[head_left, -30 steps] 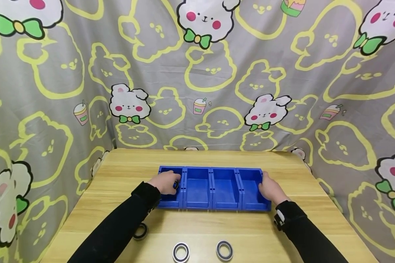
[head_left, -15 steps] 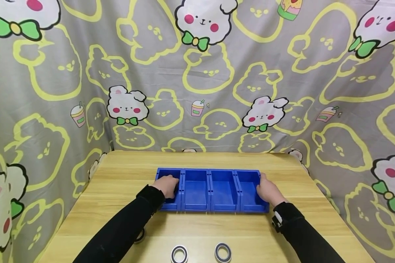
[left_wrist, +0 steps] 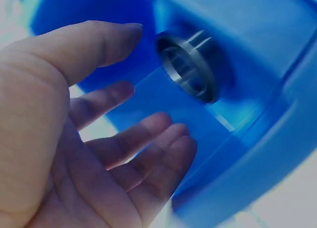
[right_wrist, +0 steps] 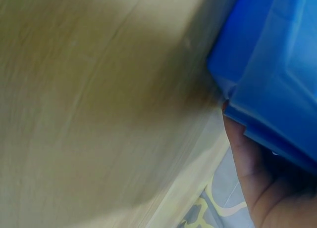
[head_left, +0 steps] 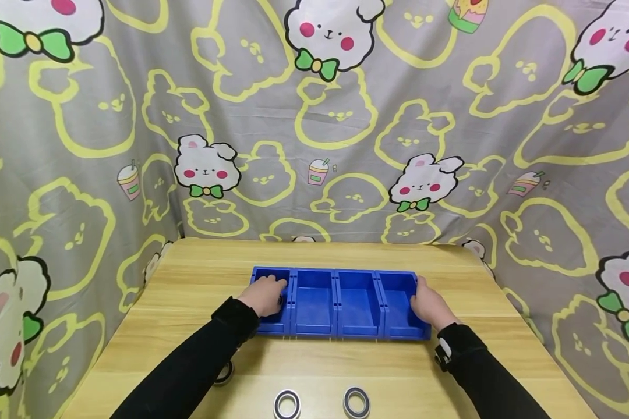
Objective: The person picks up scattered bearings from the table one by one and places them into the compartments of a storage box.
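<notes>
Four-sided blue bins stand joined in a row (head_left: pixel 314 331) on the table. Inside the leftmost bin is my left hand (head_left: pixel 264 295), its fingers loosely bent and spread. A ball bearing (left_wrist: pixel 214 60) leans tilted by that bin's wall in the left wrist view, apart from my thumb and fingertips. My right hand (head_left: pixel 431 302) grips the outer wall of the rightmost bin (right_wrist: pixel 277 65), thumb on one side; in the right wrist view most of its fingers are hidden behind the bin.
Two bearings, one left of centre (head_left: pixel 287 404) and one right of it (head_left: pixel 356 402), lie on the wooden table (head_left: pixel 314 369) in front of the bins. Another bearing (head_left: pixel 224 373) is partly covered by my left sleeve. A patterned curtain (head_left: pixel 314 203) encloses the back and sides.
My left hand has dipped slightly into the leftmost bin. The bearing seen at its fingertips a second ago is now apart from them. My right hand keeps its hold on the bin row.
</notes>
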A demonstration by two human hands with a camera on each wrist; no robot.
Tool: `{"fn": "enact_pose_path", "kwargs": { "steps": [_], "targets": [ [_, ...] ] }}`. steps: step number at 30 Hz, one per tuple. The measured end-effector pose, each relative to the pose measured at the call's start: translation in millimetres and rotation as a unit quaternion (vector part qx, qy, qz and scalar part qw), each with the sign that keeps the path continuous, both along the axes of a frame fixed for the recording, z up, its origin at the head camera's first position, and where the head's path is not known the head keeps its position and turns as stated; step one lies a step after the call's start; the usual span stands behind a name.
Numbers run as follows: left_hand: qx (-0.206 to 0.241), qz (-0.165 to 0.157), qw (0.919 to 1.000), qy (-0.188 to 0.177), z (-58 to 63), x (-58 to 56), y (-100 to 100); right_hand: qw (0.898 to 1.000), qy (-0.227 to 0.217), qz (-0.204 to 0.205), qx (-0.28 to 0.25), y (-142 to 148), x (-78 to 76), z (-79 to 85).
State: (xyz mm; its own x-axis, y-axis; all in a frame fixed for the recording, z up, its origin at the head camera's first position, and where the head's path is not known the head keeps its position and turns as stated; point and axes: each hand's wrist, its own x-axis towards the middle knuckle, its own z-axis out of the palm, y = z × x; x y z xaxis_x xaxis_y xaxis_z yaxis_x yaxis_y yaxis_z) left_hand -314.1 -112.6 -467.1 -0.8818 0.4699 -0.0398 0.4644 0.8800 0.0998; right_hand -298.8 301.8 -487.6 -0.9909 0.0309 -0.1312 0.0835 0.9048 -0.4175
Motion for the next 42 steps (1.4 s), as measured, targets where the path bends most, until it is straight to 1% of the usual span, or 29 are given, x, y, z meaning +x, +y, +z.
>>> {"fn": "enact_pose_path", "kwargs": {
  "steps": [5, 9, 13, 19, 21, 23, 25, 27, 31, 36, 42],
  "targets": [
    [0.05, -0.009, 0.9987, -0.004, 21.7, 11.7, -11.8, 1.0, 0.001, -0.001, -0.001, 1.6, 1.4, -2.0],
    [0.069, -0.003, 0.9976, 0.003, 33.7, 23.3, -25.1, 1.0, 0.004, 0.003, 0.002, 2.6, 1.3, -4.7],
    [0.078, 0.006, 0.9967, 0.021, 41.2, 38.7, -40.5, 1.0, 0.005, 0.002, 0.001, 4.6, 1.1, -6.7],
    [0.077, 0.034, 0.9951, 0.052, 45.5, 65.0, -67.0, 1.0, 0.009, 0.006, 0.0, 6.5, 1.0, -4.1],
    [0.08, 0.038, 0.9944, 0.058, 43.6, 73.1, -73.2, 1.0, 0.015, 0.01, 0.002, 7.5, 0.9, -2.0],
    [0.082, 0.044, 0.9943, 0.053, 40.8, 81.0, -76.6, 1.0, 0.02, 0.014, 0.003, 8.5, -0.2, -0.1],
    [0.085, 0.053, 0.994, 0.043, 37.1, 88.5, -78.9, 1.0, 0.025, 0.016, 0.005, 9.0, -1.6, 0.8],
    [0.087, 0.063, 0.9937, 0.033, 31.8, 94.7, -80.9, 1.0, 0.02, 0.013, 0.003, 9.1, -3.4, 0.5],
    [0.088, 0.08, 0.9928, 0.005, 18.1, 105.0, -85.4, 1.0, 0.011, 0.011, -0.004, 7.4, -4.8, -0.8],
    [0.092, 0.086, 0.9914, -0.035, 1.4, 112.3, -91.0, 1.0, -0.001, 0.005, -0.008, 5.2, -3.0, -3.3],
    [0.086, 0.111, 0.9868, -0.082, -6.7, 113.5, -91.7, 1.0, 0.003, 0.006, -0.01, 5.6, -2.7, -4.7]
  ]
}}
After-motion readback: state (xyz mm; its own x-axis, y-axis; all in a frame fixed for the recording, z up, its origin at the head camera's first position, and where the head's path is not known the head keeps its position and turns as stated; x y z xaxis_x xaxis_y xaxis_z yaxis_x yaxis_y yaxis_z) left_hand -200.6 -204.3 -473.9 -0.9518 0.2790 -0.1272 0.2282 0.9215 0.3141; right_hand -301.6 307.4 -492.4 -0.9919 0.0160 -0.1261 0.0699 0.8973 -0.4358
